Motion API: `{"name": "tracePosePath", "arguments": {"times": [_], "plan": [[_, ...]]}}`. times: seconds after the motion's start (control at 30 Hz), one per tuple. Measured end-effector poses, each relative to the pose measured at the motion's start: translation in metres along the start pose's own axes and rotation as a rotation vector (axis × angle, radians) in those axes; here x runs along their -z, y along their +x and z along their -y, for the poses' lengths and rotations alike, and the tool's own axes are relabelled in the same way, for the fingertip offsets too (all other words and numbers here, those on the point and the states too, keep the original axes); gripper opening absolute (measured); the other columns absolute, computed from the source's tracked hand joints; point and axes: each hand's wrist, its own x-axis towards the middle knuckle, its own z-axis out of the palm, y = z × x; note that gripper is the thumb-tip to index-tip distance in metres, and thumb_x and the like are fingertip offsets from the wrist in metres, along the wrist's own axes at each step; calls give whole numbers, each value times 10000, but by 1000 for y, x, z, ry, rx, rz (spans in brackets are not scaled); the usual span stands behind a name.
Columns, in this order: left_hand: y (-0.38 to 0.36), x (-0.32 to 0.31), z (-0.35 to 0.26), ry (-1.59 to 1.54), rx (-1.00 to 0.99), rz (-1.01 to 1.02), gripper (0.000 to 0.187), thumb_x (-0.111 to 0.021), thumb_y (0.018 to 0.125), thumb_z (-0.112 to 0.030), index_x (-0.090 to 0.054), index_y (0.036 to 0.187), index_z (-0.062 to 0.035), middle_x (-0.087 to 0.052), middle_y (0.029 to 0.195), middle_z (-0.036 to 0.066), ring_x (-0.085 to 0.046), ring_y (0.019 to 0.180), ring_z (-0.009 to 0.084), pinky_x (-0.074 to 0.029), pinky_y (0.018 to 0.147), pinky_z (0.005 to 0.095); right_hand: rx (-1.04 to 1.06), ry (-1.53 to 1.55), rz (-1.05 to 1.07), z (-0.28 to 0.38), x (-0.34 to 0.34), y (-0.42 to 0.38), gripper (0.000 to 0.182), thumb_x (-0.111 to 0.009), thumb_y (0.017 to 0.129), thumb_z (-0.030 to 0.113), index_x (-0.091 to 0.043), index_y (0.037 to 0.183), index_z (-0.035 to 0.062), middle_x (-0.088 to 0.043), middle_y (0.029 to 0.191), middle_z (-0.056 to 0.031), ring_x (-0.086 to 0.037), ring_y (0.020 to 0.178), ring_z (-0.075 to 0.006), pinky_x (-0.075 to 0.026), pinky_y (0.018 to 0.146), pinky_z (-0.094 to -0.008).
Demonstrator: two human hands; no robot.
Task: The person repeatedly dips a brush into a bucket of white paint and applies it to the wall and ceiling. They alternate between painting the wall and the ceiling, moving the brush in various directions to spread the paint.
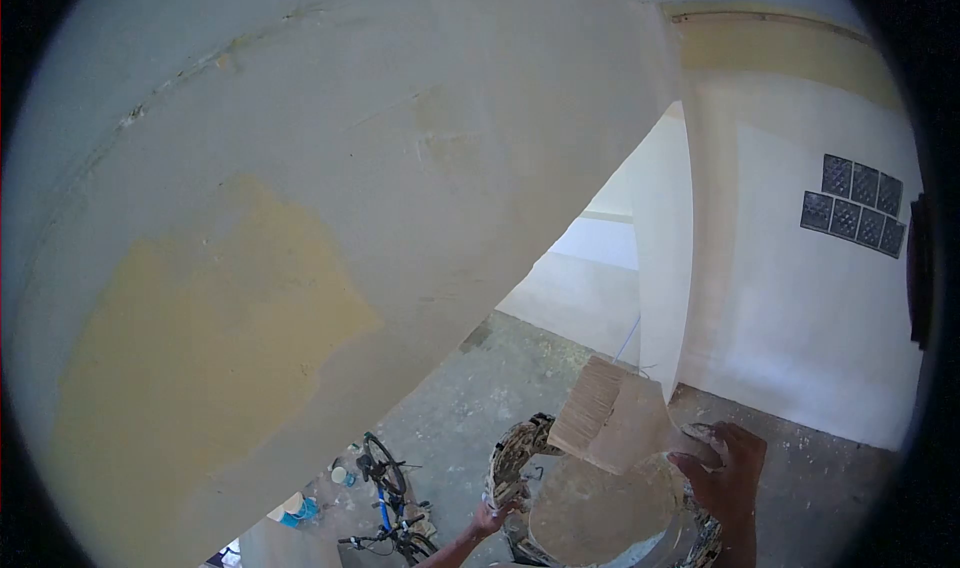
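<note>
The right hand (pixel 728 465) is closed on the handle end of a wide spreader (pixel 628 418). Its fingers and thumb come together around this narrow part, and there is pale material on the fingers. The spreader is tilted, with its broad end toward the upper left, and it is covered with beige paste, which has ridges near the left side. It is above the open bucket (pixel 515 458), and its lower edge overlaps the bucket's opening in the view; if they touch, I cannot tell.

The left hand (pixel 492 517) is at the outer left side of the bucket. It touches there, but the fingers are partly hidden, so I cannot tell how far they are closed. The rim of the bucket is thick with dried, dark and pale crust. Inside lies a beige paste (pixel 600 508).

Over the floor (pixel 440 408), at the left of the bucket, there is a bicycle (pixel 388 498) with some blue parts, and farther left are blue-and-white containers (pixel 296 509). Any label on them is too small to read.

A big grey surface (pixel 480 168) with a yellow patch (pixel 220 328) fills the upper left. Its long diagonal edge passes well apart from the spreader, and open room is between them. At the right, the white wall (pixel 790 298) carries dark patterned blocks (pixel 855 206).
</note>
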Motion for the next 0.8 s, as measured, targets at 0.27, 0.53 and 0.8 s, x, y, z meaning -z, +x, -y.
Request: {"name": "tracePosePath", "arguments": {"times": [0.27, 0.53, 0.8], "plan": [[-3, 3, 3, -17, -10, 29, 263, -461, 792, -218, -500, 980, -38, -540, 934, 85, -504, 867, 200, -398, 744, 312, -79, -25, -12, -5, -4, -4, 370, -715, 536, 326, -583, 799, 102, -554, 796, -42, -495, 815, -239, -331, 746, -346], [-6, 0, 10, -116, 110, 7, 251, -482, 777, -195, -503, 970, -37, -533, 944, 84, -490, 885, 206, -383, 770, 314, -58, -91, -149, -1, -8, -6, 377, -724, 501, 320, -593, 777, 99, -577, 760, -47, -502, 807, -233, -326, 764, -331], [-11, 4, 13, -193, 192, 90, 490, -463, 724, -400, -449, 1064, -48, -504, 992, 57, -480, 854, 145, -402, 705, 279, -30, -82, 148, -26, -5, -12, 594, -771, 469, 209, -460, 950, 51, -416, 944, -106, -416, 890, -263, -373, 767, -358]]}}
